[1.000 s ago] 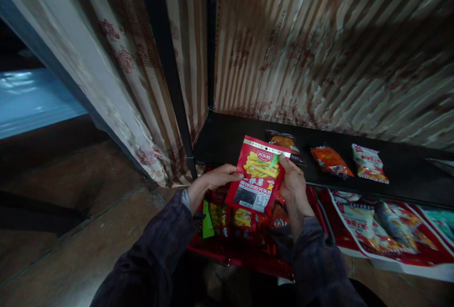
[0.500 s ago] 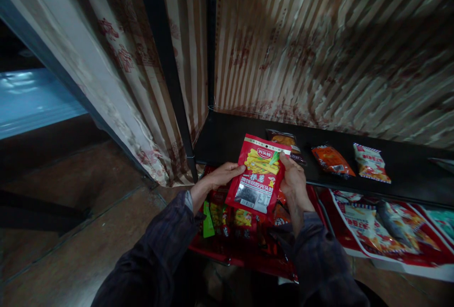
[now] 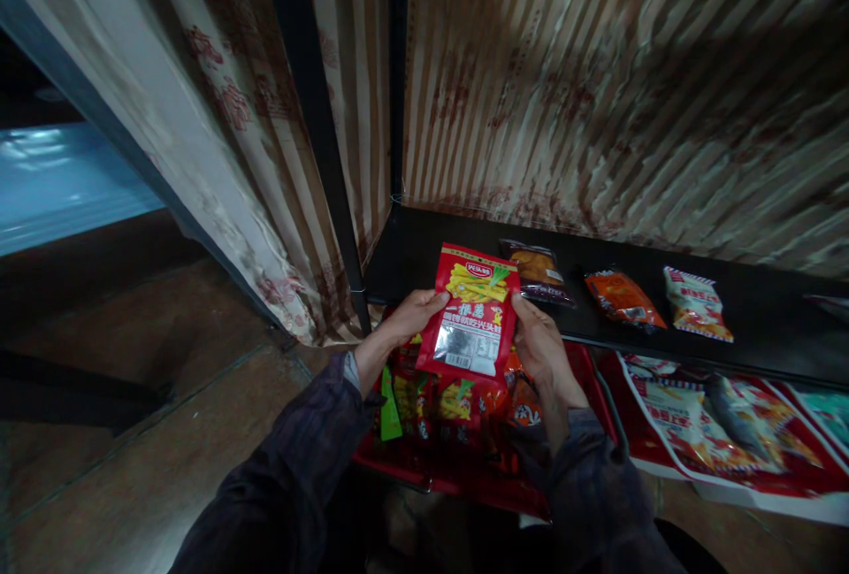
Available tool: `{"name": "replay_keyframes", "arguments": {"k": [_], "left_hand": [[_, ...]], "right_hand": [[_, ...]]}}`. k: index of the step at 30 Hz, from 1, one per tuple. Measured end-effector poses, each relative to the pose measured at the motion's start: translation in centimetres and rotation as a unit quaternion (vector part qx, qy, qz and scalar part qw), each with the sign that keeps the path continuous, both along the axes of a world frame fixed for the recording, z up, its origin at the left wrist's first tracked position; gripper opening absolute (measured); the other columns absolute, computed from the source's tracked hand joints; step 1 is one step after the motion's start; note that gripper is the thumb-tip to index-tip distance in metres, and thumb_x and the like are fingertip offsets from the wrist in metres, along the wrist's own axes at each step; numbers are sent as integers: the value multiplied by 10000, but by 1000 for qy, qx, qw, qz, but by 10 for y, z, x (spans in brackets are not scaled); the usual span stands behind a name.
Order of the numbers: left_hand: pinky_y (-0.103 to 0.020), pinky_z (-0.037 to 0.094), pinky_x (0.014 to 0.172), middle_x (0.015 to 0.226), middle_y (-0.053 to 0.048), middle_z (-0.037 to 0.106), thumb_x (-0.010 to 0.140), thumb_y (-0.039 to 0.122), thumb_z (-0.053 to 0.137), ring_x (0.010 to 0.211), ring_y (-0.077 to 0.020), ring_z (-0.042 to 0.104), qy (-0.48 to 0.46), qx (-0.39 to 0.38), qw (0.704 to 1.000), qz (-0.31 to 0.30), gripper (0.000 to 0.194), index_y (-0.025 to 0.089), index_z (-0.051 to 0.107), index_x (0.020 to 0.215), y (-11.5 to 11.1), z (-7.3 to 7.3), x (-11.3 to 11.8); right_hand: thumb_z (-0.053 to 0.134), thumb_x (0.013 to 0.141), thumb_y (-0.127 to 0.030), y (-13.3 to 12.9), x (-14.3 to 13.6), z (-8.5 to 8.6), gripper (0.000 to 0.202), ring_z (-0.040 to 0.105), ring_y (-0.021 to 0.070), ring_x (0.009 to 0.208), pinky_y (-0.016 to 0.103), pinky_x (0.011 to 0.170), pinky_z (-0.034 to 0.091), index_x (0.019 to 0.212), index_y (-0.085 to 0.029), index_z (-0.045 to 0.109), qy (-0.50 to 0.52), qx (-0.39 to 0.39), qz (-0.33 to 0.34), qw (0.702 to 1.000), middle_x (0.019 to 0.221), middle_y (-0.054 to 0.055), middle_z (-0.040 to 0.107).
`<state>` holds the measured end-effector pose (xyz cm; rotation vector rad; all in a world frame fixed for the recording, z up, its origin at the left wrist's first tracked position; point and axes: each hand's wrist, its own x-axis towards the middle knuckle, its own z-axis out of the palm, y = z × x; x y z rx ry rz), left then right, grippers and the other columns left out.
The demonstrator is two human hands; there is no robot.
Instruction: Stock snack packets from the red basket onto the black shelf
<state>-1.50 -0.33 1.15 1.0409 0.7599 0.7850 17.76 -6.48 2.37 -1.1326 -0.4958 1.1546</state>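
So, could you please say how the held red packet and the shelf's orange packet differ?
The red packet is gripped by the left hand and right hand; the orange packet lies on the shelf. The red packet looks flat, the orange packet plumper. Both are brightly coloured.

Head camera looks forward and down, close over hands (image 3: 540, 342); shelf (image 3: 424, 247) beyond; top-right corner perhaps too dim.

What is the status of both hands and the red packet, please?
Left hand and right hand gripping red packet by its sides. Packet above red container, printed face showing. Brown packet on black shelf just beyond; nothing seen blocking hands.
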Motion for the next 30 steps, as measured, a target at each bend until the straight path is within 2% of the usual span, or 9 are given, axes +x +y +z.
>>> {"name": "replay_keyframes", "arguments": {"k": [5, 13, 16, 22, 26, 30], "left_hand": [[-312, 484, 675, 745, -53, 734, 525, 648, 814, 653, -197, 644, -16, -12, 999, 48, 595, 129, 720, 799, 6, -2, -1], [-331, 507, 736, 732, -44, 737, 537, 632, 817, 679, -201, 659, -55, -10, 994, 97, 602, 132, 719, 858, 8, 1, 1], [-313, 508, 705, 709, -31, 733, 520, 641, 819, 646, -186, 650, -60, -9, 992, 113, 590, 144, 712, 819, 8, 3, 1], [-314, 509, 711, 706, -35, 733, 494, 643, 830, 637, -180, 646, -64, -11, 991, 115, 608, 136, 709, 809, 9, 2, 0], [-309, 511, 724, 713, -30, 733, 495, 633, 835, 662, -181, 653, -72, -11, 991, 109, 603, 134, 706, 810, 8, 1, 0], [-344, 518, 784, 770, -48, 742, 535, 630, 823, 755, -219, 678, -75, 0, 993, 89, 624, 118, 712, 874, 6, 2, 2]], "right_hand": [[861, 586, -476, -20, -8, -8, 392, 718, 174, 645, 248, 576, 575, 825, -194, 730, -25, -3, 44, 999, 757, 19, 767], [889, 589, -391, -44, -13, -20, 432, 738, 190, 779, 306, 713, 617, 951, -209, 740, -3, -20, 57, 998, 928, 35, 780], [895, 594, -352, -49, -14, -21, 370, 742, 184, 750, 337, 748, 627, 894, -204, 735, 24, -7, 79, 997, 890, 25, 779], [945, 457, -352, -48, -19, -27, 399, 701, 159, 557, 301, 612, 628, 733, -191, 706, 49, -32, 1, 998, 642, -17, 728], [928, 460, -312, -46, -24, -31, 371, 676, 142, 529, 268, 574, 606, 703, -183, 679, 63, -24, -72, 995, 573, -30, 694], [866, 535, -309, -47, -33, -30, 298, 628, 95, 479, 204, 543, 569, 662, -184, 627, 97, -30, -148, 984, 486, -77, 611]]}}
